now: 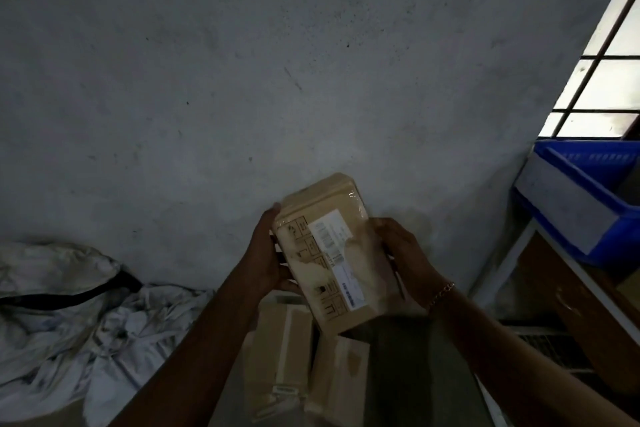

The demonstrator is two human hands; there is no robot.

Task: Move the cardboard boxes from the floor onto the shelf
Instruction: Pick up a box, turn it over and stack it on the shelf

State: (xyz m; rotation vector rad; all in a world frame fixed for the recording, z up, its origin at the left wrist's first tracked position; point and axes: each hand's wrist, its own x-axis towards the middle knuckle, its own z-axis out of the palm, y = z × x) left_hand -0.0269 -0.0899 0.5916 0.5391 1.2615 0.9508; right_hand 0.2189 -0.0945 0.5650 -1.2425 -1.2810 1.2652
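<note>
A cardboard box (334,253) wrapped in clear film, with a white barcode label on its face, is held up in front of the grey wall. My left hand (268,253) grips its left edge and my right hand (403,255) grips its right edge. Below it, two more cardboard boxes (280,357) (341,381) lie on the floor, partly hidden by the held box and my left forearm. The white shelf frame (509,253) stands at the right.
A blue plastic bin (581,198) sits on top of the shelf at the right, below a barred window (602,80). Crumpled white sacks (69,315) lie on the floor at the left against the wall.
</note>
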